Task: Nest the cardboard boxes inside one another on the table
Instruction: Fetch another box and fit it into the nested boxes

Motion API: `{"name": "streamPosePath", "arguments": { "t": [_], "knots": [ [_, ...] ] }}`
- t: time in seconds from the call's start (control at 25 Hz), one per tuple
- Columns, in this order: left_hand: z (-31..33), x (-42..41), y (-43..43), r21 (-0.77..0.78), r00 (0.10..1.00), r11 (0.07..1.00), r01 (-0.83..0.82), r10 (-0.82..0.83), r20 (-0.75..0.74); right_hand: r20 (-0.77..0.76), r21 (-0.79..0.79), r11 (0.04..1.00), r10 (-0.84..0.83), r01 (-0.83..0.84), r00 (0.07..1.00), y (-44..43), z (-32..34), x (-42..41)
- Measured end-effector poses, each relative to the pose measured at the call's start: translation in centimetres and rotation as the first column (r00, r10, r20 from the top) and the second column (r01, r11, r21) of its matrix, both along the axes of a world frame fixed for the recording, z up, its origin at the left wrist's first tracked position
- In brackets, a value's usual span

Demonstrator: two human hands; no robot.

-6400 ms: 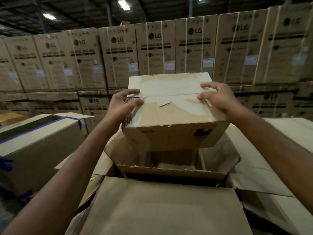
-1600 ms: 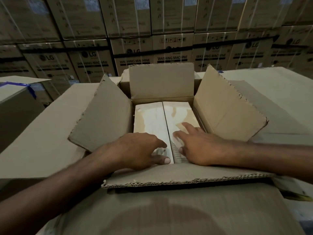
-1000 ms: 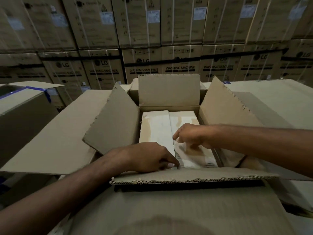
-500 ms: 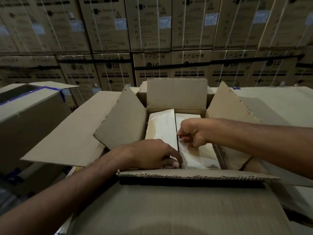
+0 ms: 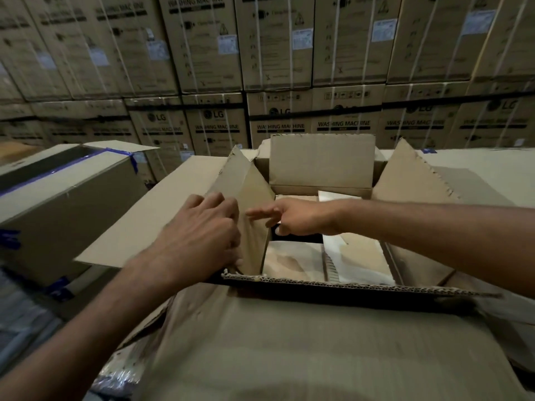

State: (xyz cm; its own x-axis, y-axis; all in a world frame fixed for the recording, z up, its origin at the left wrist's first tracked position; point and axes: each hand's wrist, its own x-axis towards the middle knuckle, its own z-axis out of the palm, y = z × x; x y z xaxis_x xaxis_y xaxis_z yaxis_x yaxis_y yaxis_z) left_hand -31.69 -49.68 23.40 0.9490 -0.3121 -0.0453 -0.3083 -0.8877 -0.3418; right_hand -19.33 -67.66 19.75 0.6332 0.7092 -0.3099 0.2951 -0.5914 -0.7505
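Note:
A large open cardboard box [image 5: 321, 160] stands in front of me with its far and right flaps [image 5: 405, 178] raised. A smaller box with a pale, closed top [image 5: 295, 260] sits down inside it. My left hand [image 5: 199, 235] grips the big box's left flap [image 5: 252, 198] from the outside, and the flap stands upright, tipped inward. My right hand [image 5: 292, 217] reaches across above the small box, fingers spread, fingertips at the inner face of that flap. The near flap [image 5: 289, 342] lies folded out toward me.
Another long cardboard box with blue tape [image 5: 58, 198] stands close on the left. Flat cardboard sheets [image 5: 477, 169] lie to the right of the open box. A wall of stacked washing machine cartons [image 5: 280, 123] fills the background.
Both hands have left the small box's top. My left hand moved out to the left flap and raised it inward; my right hand swung left toward the same flap.

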Motion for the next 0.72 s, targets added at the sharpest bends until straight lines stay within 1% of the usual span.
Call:
{"name": "streamPosePath", "arguments": {
  "t": [0.12,0.16,0.2,0.24,0.28,0.32,0.36,0.4,0.44,0.48,0.52,0.6,0.72],
  "knots": [
    [-0.3,0.0,0.4,0.032,0.998,0.999,-0.035,0.037,-0.06,-0.028,0.004,0.999,0.033,-0.032,0.999,0.2,-0.8,-0.4],
    [-0.4,0.2,0.4,0.054,0.996,0.998,-0.04,0.044,-0.074,-0.017,0.007,0.999,0.04,-0.04,0.999,-0.1,-0.9,-0.4],
    [-0.2,0.4,0.0,0.089,0.995,0.995,-0.04,0.047,-0.085,0.041,-0.012,0.999,0.041,-0.041,0.998,-0.6,-1.1,-0.2],
    [0.0,0.9,-0.6,0.111,0.994,0.993,-0.035,0.046,-0.095,0.144,-0.059,0.998,0.046,-0.038,0.989,-1.4,-1.3,0.1],
    [0.3,1.4,-1.5,0.101,0.993,0.995,-0.02,0.032,-0.114,0.273,-0.139,0.99,0.075,-0.038,0.959,-2.3,-1.6,0.3],
    [0.4,1.9,-2.3,0.054,0.987,0.999,-0.009,0.018,-0.16,0.394,-0.242,0.969,0.133,-0.037,0.91,-3.3,-1.9,0.4],
    [0.3,2.5,-3.2,-0.019,0.971,1.0,-0.014,0.009,-0.239,0.472,-0.356,0.934,0.216,-0.039,0.855,-4.2,-2.3,0.5],
    [0.1,3.0,-4.1,-0.086,0.94,0.996,-0.03,-0.001,-0.342,0.503,-0.472,0.881,0.312,-0.046,0.806,-5.2,-2.8,0.4],
    [-0.2,3.4,-5.0,-0.122,0.897,0.991,-0.051,-0.008,-0.441,0.499,-0.578,0.814,0.405,-0.054,0.766,-6.0,-3.1,0.1],
    [-0.6,3.8,-5.8,-0.115,0.85,0.991,-0.07,-0.001,-0.527,0.476,-0.656,0.753,0.471,-0.057,0.742,-6.7,-3.3,-0.2],
    [-0.8,4.1,-6.7,-0.087,0.803,0.994,-0.074,0.008,-0.596,0.46,-0.695,0.717,0.498,-0.051,0.735,-7.4,-3.4,-0.6],
    [-1.4,4.7,-8.2,-0.061,0.738,0.996,-0.063,0.005,-0.675,0.493,-0.695,0.719,0.49,-0.014,0.719,-8.3,-2.9,-1.3],
    [-1.7,5.5,-8.9,-0.144,0.667,0.987,-0.074,-0.059,-0.743,0.599,-0.624,0.777,0.414,0.076,0.686,-9.7,-0.7,-1.5]
  ]
}}
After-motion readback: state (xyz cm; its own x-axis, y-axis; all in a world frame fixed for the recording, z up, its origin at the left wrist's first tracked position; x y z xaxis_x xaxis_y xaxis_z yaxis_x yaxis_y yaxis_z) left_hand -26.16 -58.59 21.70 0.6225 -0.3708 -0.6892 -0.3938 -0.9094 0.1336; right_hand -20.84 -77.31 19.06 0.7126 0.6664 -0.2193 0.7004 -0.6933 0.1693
